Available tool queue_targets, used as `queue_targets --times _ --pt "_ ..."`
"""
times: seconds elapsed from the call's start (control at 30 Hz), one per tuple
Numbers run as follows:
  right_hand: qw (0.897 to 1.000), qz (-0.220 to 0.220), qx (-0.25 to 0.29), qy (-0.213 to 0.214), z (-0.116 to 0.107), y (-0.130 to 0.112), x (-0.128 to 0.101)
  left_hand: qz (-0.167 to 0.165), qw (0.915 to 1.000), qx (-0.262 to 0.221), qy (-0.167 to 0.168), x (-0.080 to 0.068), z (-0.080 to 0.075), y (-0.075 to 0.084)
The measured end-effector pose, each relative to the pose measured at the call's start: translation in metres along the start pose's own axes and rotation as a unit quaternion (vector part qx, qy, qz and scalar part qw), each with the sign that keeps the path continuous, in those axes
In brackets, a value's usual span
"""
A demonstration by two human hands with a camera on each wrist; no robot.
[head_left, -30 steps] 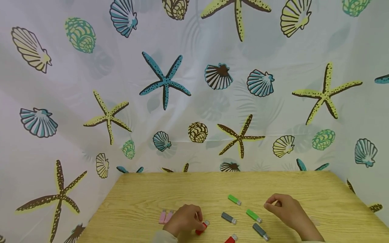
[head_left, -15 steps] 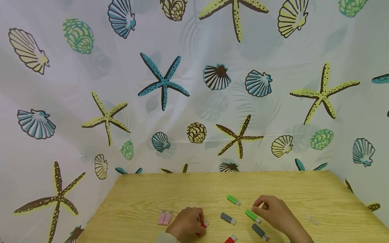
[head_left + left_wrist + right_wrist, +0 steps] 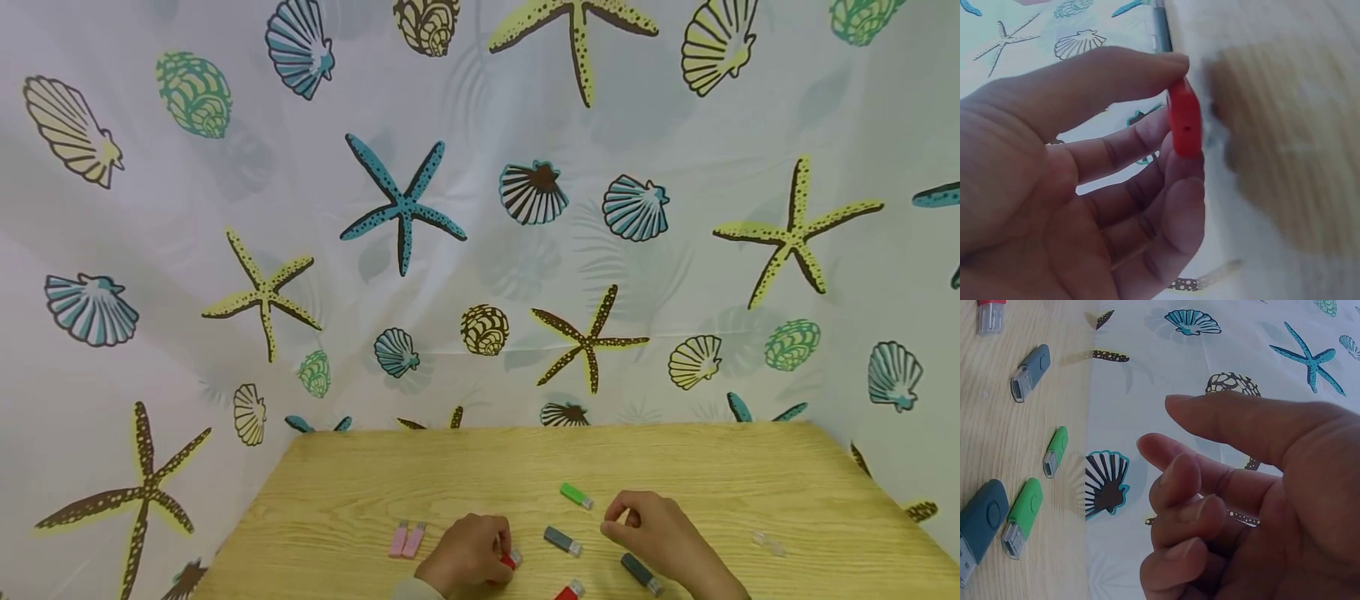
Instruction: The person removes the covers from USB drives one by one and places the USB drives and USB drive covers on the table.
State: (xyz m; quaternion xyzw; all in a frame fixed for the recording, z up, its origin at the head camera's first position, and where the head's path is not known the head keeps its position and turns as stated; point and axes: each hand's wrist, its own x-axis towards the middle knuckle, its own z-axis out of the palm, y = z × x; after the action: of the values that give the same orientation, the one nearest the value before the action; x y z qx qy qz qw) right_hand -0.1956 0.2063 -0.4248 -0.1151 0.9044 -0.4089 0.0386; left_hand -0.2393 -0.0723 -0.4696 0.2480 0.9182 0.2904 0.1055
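Observation:
My left hand pinches a red USB stick between thumb and fingertips, close over the table. Its metal plug sticks out past the fingers in the head view. To the right, my right hand hovers with thumb and index finger apart and the other fingers loosely bent, holding nothing. Under it, one green USB stick is hidden in the head view but shows in the right wrist view. A dark grey USB stick lies just below that hand, and another green USB stick lies up and left of it.
Between the hands lies another grey USB stick. A second red USB stick is at the bottom edge. Two pink USB sticks lie side by side at left. Small clear pieces sit at right on the wooden table.
My right hand has moved left and slightly down, over the nearer green USB stick, uncovering the clear pieces. My left hand keeps its pinch on the red USB stick, shifting slightly right.

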Motion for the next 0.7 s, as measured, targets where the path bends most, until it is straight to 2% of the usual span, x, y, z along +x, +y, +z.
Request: queue_targets --times 0.17,0.33,0.57,0.7 --pt "1.0 -0.013 0.003 -0.005 0.004 -0.002 0.002 0.009 0.9999 -0.012 0.008 -0.001 -0.003 0.008" --pt "1.0 -0.015 0.003 -0.004 0.01 -0.006 0.003 0.035 0.9991 0.007 0.023 -0.004 -0.009 0.019" --pt "0.999 -0.043 -0.001 -0.008 0.015 -0.014 0.003 0.072 0.9974 0.002 0.001 -0.01 -0.019 0.04" --pt "0.999 -0.044 0.013 -0.02 0.014 -0.018 0.001 0.085 0.9957 0.034 0.007 -0.016 -0.022 0.052"
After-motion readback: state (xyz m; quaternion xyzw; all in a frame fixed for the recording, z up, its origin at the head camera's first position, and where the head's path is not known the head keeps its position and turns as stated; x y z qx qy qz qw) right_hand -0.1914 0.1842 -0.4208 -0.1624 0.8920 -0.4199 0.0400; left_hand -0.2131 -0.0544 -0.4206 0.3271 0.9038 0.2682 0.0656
